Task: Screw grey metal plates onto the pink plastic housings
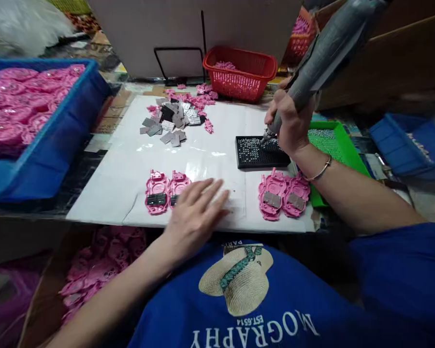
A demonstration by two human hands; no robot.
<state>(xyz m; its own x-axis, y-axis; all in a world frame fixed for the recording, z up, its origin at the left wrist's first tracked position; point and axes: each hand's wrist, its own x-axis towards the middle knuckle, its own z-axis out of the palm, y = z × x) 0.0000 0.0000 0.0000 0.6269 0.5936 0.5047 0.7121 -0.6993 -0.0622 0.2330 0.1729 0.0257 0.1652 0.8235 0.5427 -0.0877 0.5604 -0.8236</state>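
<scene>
My right hand (290, 116) is wrapped round a grey power screwdriver (322, 58). Its tip touches down among small screws in a black screw tray (263, 162). My left hand (195, 215), slightly blurred, hovers low over the table's front edge with fingers stretched out and nothing seen in them. It partly hides one of two pink plastic casings (156, 193) with dark plates in them. Two more pink casings (271, 198), fitted with grey plates, lie just in front of the screw tray.
Loose grey and black plates (174, 118) and small pink parts (203, 96) lie in a heap towards the back. Behind stands a red basket (239, 72). A blue crate (68, 121) of pink casings is at left, a green tray (348, 150) at right. A box of pink parts (97, 266) sits below the edge.
</scene>
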